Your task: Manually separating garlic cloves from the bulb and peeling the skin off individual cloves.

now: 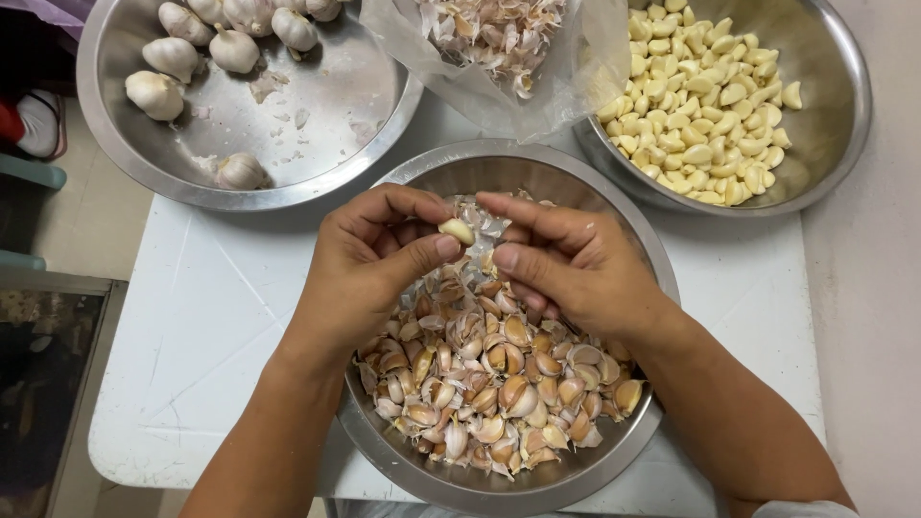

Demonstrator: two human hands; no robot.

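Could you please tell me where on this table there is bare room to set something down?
The widest bare patch of the white table lies left of the near bowl, below the bowl of whole bulbs. A narrower strip runs right of the near bowl, below the bowl of peeled cloves. The far edge is crowded with bowls and a plastic bag.

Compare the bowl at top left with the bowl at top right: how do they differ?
The left bowl holds a few whole garlic bulbs with skin on; the right bowl holds many peeled yellow cloves. The left bowl is mostly bare; the right has a heap. Both are round steel bowls on the white table.
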